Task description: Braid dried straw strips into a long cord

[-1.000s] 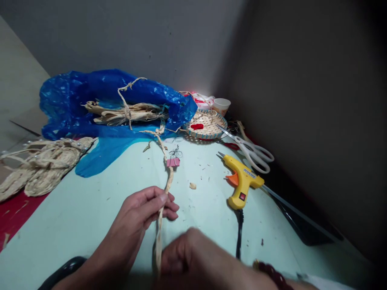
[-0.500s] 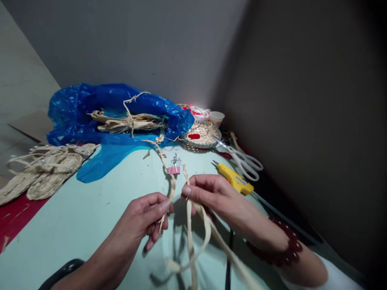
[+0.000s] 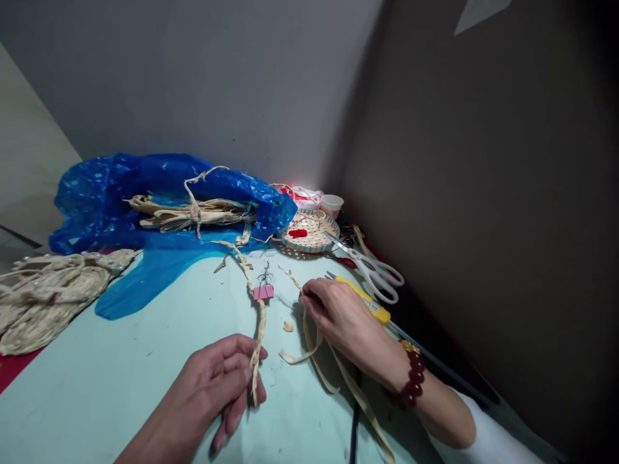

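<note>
A braided straw cord (image 3: 261,319) runs down from a pink binder clip (image 3: 264,292) on the table. My left hand (image 3: 217,390) holds the cord near its lower end between thumb and fingers. To the right, my right hand (image 3: 338,319) is closed on a second straw braid (image 3: 293,278), whose short plaited tip points up and left. Loose pale strands (image 3: 355,390) trail from under that hand across the tabletop. The right fingertips are partly hidden behind the hand. A small straw scrap (image 3: 288,327) lies between the two hands.
A blue plastic bag (image 3: 106,200) with a bundle of dried straw (image 3: 193,212) lies at the back. Woven straw slippers (image 3: 62,290) are at left. White-handled scissors (image 3: 372,267), a yellow glue gun (image 3: 365,299), a woven basket (image 3: 314,240) and a paper cup (image 3: 332,205) stand at right.
My right hand has turned palm-down and lowered the second braid to the table, its strands now lying there. My left hand stays on the clipped cord. The view has shifted slightly.
</note>
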Tool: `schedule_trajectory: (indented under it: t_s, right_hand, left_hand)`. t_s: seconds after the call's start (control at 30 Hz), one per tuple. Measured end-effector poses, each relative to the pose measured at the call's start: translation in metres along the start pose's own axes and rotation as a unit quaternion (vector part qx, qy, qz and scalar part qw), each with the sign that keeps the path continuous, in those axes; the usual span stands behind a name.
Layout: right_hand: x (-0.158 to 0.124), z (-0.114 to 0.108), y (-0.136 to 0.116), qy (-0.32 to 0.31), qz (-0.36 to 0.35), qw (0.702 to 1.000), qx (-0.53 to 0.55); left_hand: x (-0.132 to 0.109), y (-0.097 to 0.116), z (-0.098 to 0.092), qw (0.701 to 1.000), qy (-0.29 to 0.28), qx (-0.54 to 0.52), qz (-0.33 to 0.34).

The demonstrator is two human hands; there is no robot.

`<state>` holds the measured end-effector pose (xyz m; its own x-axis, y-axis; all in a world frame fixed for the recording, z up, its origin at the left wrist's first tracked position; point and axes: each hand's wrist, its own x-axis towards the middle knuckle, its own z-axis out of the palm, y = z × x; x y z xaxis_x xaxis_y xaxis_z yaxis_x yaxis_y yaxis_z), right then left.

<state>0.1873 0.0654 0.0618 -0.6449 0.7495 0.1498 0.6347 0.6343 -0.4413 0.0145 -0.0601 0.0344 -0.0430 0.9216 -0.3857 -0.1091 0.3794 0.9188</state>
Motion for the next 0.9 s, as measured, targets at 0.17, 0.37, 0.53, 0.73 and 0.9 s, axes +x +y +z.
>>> schedule_trajectory:
  t_s: [0.17, 0.37, 0.53, 0.73, 0.9]
  right_hand:
    - [-0.003, 0.002, -0.005, -0.038, 0.000, 0.997, 0.073]
    - [-0.004, 0.002, -0.012, -0.133, 0.010, 0.936, 0.325]
    - [-0.008, 0.009, -0.017, -0.158, 0.037, 0.881, 0.444]
    - [-0.019, 0.016, -0.029, -0.120, 0.010, 0.912, 0.393]
    - [-0.024, 0.019, -0.033, -0.115, 0.014, 0.918, 0.379]
  left_hand:
    - [0.000, 0.001, 0.004, 0.998, 0.028, 0.043, -0.024]
    - [-0.005, 0.004, 0.010, 0.924, 0.160, 0.309, 0.156]
    - [-0.007, 0.013, 0.010, 0.921, 0.211, 0.266, 0.191]
    - [-0.005, 0.020, 0.001, 0.978, 0.124, 0.095, 0.139]
    - [-0.010, 0.021, 0.005, 0.983, 0.120, 0.048, 0.127]
